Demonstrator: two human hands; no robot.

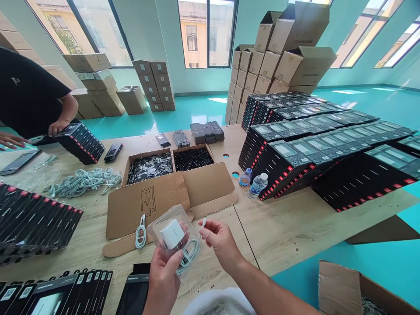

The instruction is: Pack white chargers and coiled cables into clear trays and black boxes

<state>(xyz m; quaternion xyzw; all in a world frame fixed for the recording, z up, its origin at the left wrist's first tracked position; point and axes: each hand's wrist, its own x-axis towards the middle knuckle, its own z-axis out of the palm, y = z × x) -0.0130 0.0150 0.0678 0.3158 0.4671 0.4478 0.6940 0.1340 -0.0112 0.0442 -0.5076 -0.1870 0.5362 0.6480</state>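
Note:
My left hand [166, 272] is closed around a clear plastic tray [179, 211], tilted up above the table. Inside the tray sit a white charger plug [173, 235] and a coiled pale charging cable [191, 255], with my left thumb near the coil. To the right of the tray, my right hand [220, 239] pinches the cable's white connector end [204, 222] between thumb and fingertips. Another coiled cable [141, 232] lies on a cardboard flap [127, 214] just left of the tray.
Open cartons of small black parts [193, 158] stand ahead. Two water bottles [258, 185] stand beside stacked black boxes [295, 153] at right. A cable pile [85, 181] and black packages [36, 214] lie left. A white-lined bin [219, 302] is below; a co-worker [29, 92] handles boxes.

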